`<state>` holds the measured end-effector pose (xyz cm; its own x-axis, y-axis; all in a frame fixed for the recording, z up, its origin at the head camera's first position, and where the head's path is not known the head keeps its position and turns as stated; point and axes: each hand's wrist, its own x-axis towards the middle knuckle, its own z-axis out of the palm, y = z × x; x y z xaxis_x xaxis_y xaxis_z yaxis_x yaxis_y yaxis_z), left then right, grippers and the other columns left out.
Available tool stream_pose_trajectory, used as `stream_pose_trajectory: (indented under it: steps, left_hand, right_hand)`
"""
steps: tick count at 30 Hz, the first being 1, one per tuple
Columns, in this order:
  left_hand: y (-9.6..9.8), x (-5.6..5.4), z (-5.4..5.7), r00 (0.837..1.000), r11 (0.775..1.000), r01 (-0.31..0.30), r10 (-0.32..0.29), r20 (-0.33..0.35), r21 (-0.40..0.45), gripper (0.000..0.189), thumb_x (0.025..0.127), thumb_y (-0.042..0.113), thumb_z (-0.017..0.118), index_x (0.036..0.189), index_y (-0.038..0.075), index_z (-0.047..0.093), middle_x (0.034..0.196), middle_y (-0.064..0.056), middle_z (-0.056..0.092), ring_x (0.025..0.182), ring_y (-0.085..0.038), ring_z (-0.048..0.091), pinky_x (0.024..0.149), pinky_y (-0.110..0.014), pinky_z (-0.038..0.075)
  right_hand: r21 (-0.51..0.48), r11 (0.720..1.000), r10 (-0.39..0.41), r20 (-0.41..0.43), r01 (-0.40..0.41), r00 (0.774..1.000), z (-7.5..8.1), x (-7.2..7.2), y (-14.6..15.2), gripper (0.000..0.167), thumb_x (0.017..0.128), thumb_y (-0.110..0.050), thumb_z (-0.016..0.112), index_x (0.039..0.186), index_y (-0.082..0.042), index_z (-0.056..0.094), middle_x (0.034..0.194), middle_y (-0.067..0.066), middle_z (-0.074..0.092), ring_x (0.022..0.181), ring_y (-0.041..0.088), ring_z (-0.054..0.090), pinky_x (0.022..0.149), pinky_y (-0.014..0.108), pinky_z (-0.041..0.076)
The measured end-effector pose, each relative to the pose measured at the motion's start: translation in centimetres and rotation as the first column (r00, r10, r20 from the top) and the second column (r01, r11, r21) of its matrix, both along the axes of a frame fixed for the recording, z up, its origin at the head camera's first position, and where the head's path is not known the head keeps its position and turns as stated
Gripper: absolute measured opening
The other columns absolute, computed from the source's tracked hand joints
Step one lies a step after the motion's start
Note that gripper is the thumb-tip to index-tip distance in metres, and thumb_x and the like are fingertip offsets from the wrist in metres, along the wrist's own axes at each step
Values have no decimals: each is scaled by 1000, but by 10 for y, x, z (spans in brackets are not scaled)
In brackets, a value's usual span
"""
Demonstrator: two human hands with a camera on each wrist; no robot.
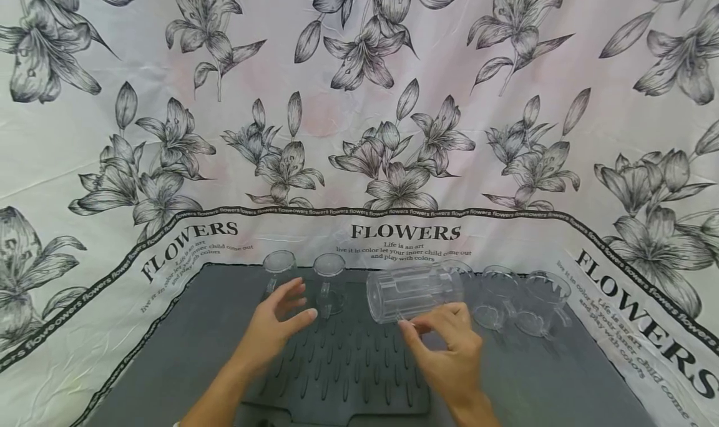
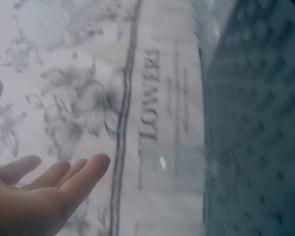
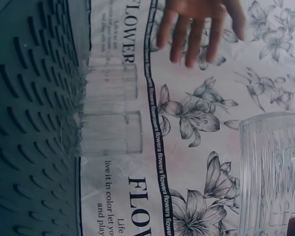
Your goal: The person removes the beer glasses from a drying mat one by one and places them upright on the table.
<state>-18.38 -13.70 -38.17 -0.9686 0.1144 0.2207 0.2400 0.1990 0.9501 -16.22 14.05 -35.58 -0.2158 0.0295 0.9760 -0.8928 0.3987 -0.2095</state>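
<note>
My right hand [image 1: 449,349] pinches a clear ribbed glass mug [image 1: 412,293] at its lower side, where the handle is. Tipped onto its side in the air, the mug has its round end facing left. In the right wrist view that same mug [image 3: 270,172] shows a fingertip against it. My left hand [image 1: 272,324] hovers left of it, fingers loosely spread and holding nothing. Beyond the left hand, two glass mugs [image 1: 329,268] stand at the back of a dark drying mat [image 1: 348,364] with raised ridges.
Several more clear mugs [image 1: 500,283] stand on the grey tabletop [image 1: 533,377] at the back right, one partly hidden behind the held mug. A white flower-printed cloth [image 1: 314,115] with lettering rises behind and around the table.
</note>
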Motion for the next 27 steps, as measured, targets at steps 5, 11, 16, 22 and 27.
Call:
stream_pose_trajectory:
  steps: [5, 11, 16, 22, 27]
  left_hand:
    - [27, -7, 12, 991, 973, 130, -136, 16, 192, 64, 92, 16, 68, 147, 8, 36, 145, -15, 38, 127, -35, 45, 95, -43, 49]
    - [54, -11, 21, 974, 947, 205, -224, 47, 248, 66, 92, 18, 68, 148, 6, 34, 145, -19, 36, 124, -36, 47, 93, -45, 49]
    - [68, -13, 25, 964, 932, 234, -260, 63, 275, 68, 91, 20, 69, 148, 5, 35, 144, -20, 36, 121, -36, 49, 90, -43, 52]
    - [73, -12, 29, 959, 928, 236, -269, 83, 288, 66, 89, 19, 73, 144, 2, 41, 144, -22, 34, 115, -34, 54, 88, -43, 53]
    - [74, -12, 29, 960, 931, 236, -268, 83, 277, 62, 87, 16, 75, 140, 0, 47, 142, -22, 38, 107, -31, 58, 87, -44, 53]
  right_hand:
    - [3, 1000, -7, 4, 7, 1000, -2, 1, -3, 30, 90, -23, 72, 66, -5, 66, 62, 0, 60, 58, 18, 50, 73, 28, 36]
    - [16, 1000, -16, 1, 16, 1000, -3, 2, -8, 34, 92, -26, 69, 65, -4, 65, 62, 0, 60, 62, 18, 46, 71, 27, 37]
    - [30, 999, -11, -21, 11, 1000, -3, 4, -11, 36, 92, -26, 68, 64, -4, 64, 62, 0, 60, 62, 18, 45, 70, 28, 36]
    - [43, 999, 1, -43, 1, 999, -5, 4, -13, 35, 92, -24, 69, 64, -5, 64, 62, 0, 60, 62, 18, 44, 69, 29, 36]
    - [59, 998, 26, -59, -22, 998, -7, 3, -14, 33, 92, -22, 70, 64, -6, 64, 61, -2, 59, 62, 17, 44, 69, 30, 35]
